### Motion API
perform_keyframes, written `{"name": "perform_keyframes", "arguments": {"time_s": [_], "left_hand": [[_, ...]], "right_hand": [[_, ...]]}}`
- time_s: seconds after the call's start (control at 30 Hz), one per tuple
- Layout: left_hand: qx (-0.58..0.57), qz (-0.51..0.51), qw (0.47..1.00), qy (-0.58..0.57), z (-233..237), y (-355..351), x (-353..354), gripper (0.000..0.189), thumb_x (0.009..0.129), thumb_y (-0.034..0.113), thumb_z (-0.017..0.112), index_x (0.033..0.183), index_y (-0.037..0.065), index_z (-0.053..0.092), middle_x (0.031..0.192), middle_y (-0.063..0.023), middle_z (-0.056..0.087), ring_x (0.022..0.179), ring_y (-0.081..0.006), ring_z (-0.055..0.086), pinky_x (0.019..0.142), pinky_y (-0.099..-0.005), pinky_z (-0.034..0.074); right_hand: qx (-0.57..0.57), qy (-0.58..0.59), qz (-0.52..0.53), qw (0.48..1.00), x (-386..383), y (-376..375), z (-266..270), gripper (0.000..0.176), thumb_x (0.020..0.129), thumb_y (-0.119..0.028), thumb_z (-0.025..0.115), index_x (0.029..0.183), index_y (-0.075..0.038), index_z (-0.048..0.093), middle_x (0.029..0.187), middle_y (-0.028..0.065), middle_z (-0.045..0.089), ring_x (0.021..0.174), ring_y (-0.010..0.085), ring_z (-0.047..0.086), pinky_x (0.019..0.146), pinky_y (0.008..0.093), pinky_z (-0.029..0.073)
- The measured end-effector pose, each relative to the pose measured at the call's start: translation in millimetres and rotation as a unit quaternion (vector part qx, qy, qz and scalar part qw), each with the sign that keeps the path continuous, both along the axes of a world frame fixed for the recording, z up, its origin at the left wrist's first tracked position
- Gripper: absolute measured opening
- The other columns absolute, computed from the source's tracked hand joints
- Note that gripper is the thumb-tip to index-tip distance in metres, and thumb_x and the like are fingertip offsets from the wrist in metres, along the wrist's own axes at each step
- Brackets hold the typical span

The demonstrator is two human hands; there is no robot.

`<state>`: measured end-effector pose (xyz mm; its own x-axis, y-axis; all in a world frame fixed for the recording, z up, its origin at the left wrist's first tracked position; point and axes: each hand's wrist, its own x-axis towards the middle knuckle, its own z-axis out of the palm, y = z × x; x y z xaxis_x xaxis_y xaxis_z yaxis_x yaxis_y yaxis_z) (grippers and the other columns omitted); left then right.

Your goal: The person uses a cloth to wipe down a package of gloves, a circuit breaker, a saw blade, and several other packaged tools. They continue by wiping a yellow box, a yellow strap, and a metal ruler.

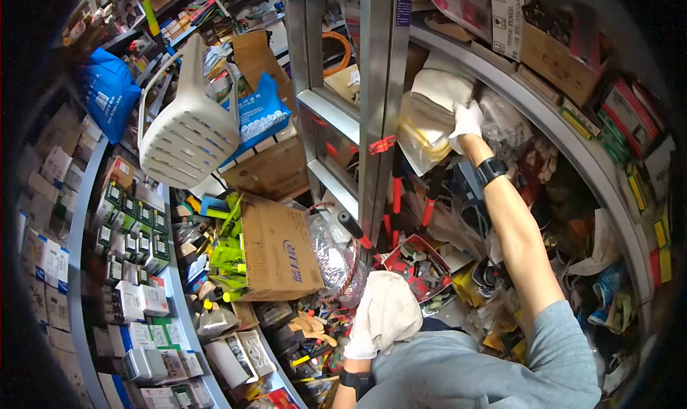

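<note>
My left hand (363,329), in a white glove, is low in front of my body. Its fingers are closed around a bunched off-white cloth (395,310). My right hand (466,121), also in a white glove, reaches out to the shelf on the right. There it grips the edge of a folded white cloth bundle (442,85); its fingertips are partly hidden. Just below that bundle lies a clear plastic bag (422,138) with something yellowish inside. Crumpled clear plastic (504,115) sits right of the hand.
A metal stepladder (372,115) stands ahead, with a white plastic chair (189,140) left of it. Below is a cardboard box (279,248) beside a red bin (418,266) of small parts. Shelves with small boxes (136,230) line the left; a curved shelf edge (572,130) runs along the right.
</note>
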<state>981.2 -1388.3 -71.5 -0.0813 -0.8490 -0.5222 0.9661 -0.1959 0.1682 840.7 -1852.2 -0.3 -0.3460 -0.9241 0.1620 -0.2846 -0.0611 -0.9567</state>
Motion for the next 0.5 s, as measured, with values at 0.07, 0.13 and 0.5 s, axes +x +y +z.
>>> {"name": "perform_keyframes", "arguments": {"time_s": [0.07, 0.13, 0.5], "left_hand": [[-0.017, -0.025, 0.999, 0.031, -8, -8, -1, 0.051, 0.1, 0.038, 0.045, 0.139, 0.006, 0.046, 0.136, -0.0106, 0.055, 0.124, -0.0238, 0.053, 0.108, -0.0373, 0.039], [-0.019, -0.031, 0.999, 0.009, -31, -14, -1, 0.05, 0.1, 0.039, 0.046, 0.138, 0.006, 0.047, 0.134, -0.0105, 0.056, 0.123, -0.0238, 0.053, 0.107, -0.037, 0.041], [-0.03, -0.043, 0.997, 0.053, -20, -26, -2, 0.045, 0.101, 0.036, 0.046, 0.134, 0.006, 0.051, 0.131, -0.0097, 0.057, 0.122, -0.026, 0.054, 0.108, -0.0414, 0.04]], "right_hand": [[-0.004, 0.05, 0.013, 0.999, 0, 27, 15, 0.064, 0.085, -0.03, 0.062, 0.134, 0.008, 0.046, 0.131, 0.029, 0.054, 0.121, 0.0376, 0.053, 0.101, 0.0393, 0.04], [-0.022, 0.049, 0.019, 0.998, 0, 43, 17, 0.06, 0.086, -0.026, 0.061, 0.133, 0.008, 0.047, 0.129, 0.0278, 0.056, 0.119, 0.0366, 0.055, 0.101, 0.0383, 0.041], [-0.026, 0.107, 0.021, 0.994, 18, 93, -16, 0.069, 0.089, -0.032, 0.06, 0.145, 0.0, 0.034, 0.132, 0.0279, 0.053, 0.119, 0.0408, 0.054, 0.1, 0.0427, 0.043]]}}
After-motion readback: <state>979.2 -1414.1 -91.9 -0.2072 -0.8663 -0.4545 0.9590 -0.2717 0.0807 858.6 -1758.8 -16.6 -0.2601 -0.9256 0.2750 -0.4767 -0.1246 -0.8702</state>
